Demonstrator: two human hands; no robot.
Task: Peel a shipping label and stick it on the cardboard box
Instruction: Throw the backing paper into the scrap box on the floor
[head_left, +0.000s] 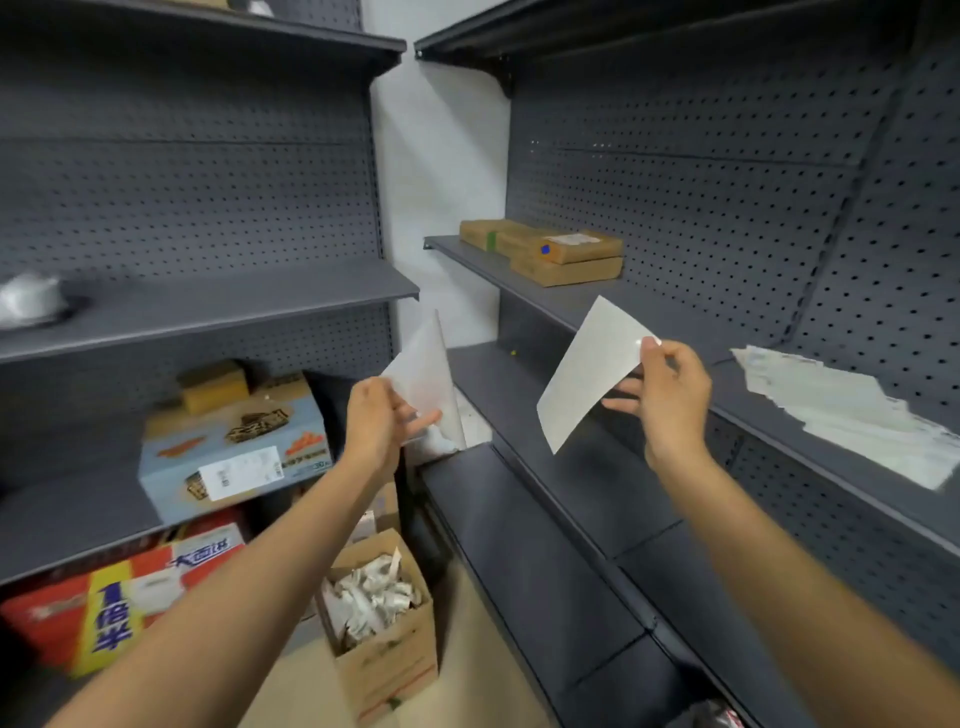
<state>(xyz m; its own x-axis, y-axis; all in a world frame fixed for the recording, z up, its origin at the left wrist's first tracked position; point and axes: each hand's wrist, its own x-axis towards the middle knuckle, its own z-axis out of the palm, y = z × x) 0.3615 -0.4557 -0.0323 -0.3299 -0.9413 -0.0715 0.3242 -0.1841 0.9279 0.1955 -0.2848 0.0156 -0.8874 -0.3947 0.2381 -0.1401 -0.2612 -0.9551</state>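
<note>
My right hand (667, 400) pinches the top corner of a white shipping label (587, 374), which hangs tilted in the air in front of the right shelving. My left hand (382, 421) holds a thin translucent backing sheet (426, 384), apart from the label. Flat brown cardboard boxes (545, 249) lie stacked on the right shelf further back; the top one bears a white label and a blue mark. A spread pile of white label sheets (841, 410) rests on the shelf to the right of my right hand.
Dark pegboard shelving stands on both sides. On the floor below stands an open cardboard box (384, 623) full of crumpled paper. A blue printed carton (234, 447) and a red-and-yellow carton (114, 608) sit on the left shelves. A white bag (31, 301) lies far left.
</note>
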